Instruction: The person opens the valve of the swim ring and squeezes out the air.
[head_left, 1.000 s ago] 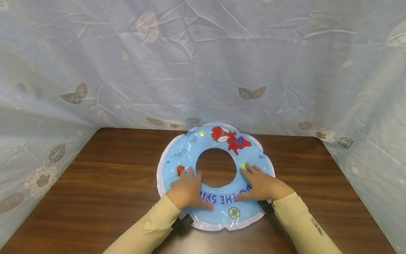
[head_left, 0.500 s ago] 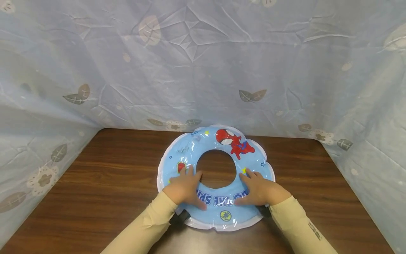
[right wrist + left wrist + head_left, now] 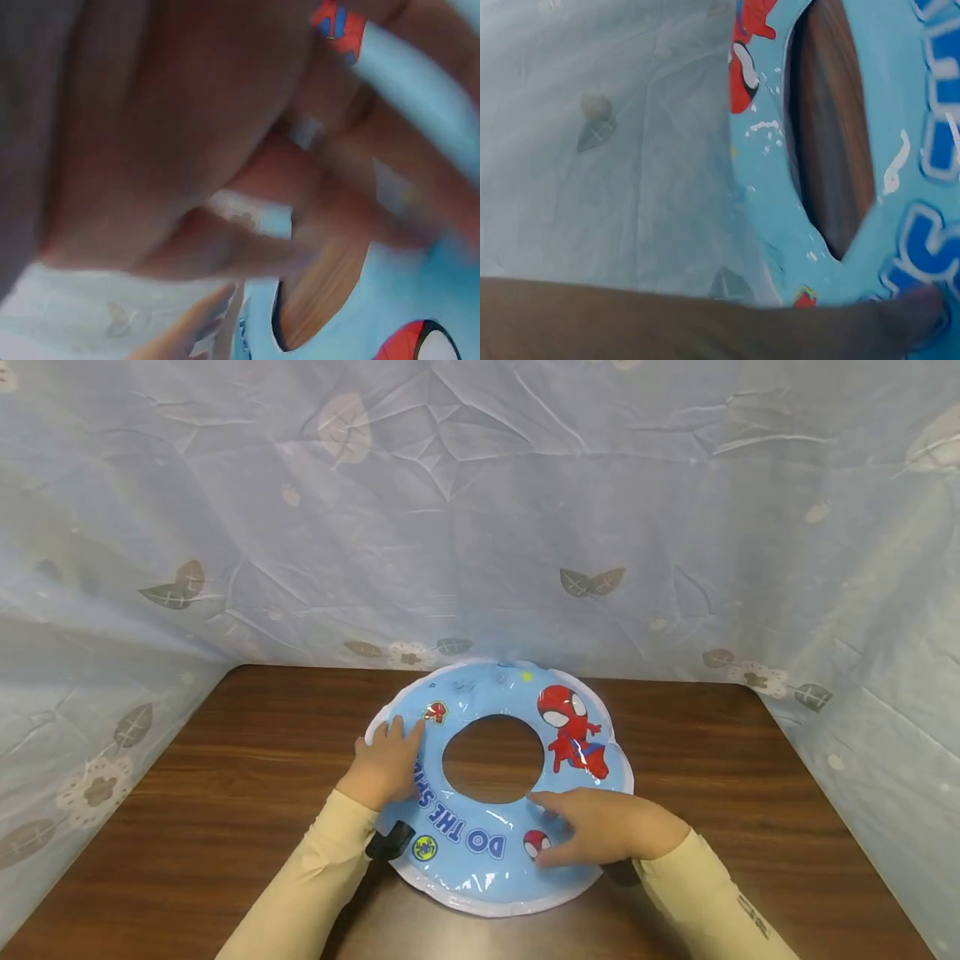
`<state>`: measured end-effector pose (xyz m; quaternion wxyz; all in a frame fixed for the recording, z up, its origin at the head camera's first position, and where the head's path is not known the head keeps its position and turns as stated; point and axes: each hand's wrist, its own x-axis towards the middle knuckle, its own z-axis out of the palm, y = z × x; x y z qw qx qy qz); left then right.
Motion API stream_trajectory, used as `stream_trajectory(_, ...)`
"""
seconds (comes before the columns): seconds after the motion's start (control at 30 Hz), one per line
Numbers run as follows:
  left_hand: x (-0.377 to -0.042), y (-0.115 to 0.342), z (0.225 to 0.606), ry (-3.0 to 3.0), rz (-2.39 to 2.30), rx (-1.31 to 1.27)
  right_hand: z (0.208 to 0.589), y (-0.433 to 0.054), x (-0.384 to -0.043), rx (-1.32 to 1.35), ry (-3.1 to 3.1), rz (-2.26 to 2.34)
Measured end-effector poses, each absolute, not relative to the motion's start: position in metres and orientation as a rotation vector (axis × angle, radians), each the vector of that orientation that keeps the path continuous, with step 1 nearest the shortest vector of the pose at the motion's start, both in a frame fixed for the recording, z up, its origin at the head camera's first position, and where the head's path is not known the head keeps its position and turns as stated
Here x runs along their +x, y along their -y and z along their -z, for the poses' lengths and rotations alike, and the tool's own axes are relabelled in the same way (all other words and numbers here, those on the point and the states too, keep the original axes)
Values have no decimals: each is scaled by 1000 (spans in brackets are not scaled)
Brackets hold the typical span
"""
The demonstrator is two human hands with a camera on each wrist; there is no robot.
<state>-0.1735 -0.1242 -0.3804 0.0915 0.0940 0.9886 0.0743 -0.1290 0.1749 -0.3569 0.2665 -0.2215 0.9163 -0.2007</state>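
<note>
A light blue inflatable swim ring (image 3: pixel 487 885) with a clear white-edged rim lies flat on the table, printed with a red cartoon figure and blue lettering. My left hand (image 3: pixel 384 766) rests on the ring's left side, its fingers spread toward the far edge. Over the near right part hovers or rests my right hand (image 3: pixel 618 825), fingers loosely extended toward the hole; contact cannot be told. The left wrist view catches the ring (image 3: pixel 889 67) beyond a strip of hand (image 3: pixel 667 322). In the right wrist view, the blurred right hand (image 3: pixel 180 150) covers much of the ring.
The brown wooden table (image 3: pixel 247 793) stretches out on both sides of the ring. A pale blue-grey curtain (image 3: pixel 480 527) with leaf prints hangs behind the table and along both sides. A dark strap-on device (image 3: pixel 391 841) sits at the left wrist.
The swim ring has turned clockwise: its lettering has swung to the left and the red figure to the right. My left hand has moved left and away; the right fingers now point more leftward.
</note>
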Motion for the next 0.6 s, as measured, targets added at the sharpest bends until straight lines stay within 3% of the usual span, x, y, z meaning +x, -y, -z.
stream_trajectory(0.2, -150, 94, 368, -2908, -313, 240, 368, -187, -147, -789, -2839, 426)
stream_trajectory(0.37, -129, 71, 368, -2873, -334, 290, 377, -200, -157, -691, -2892, 361)
stream_trajectory(0.6, -127, 67, 377, -2861, -321, 324, 383, -203, -160, -587, -2775, 395)
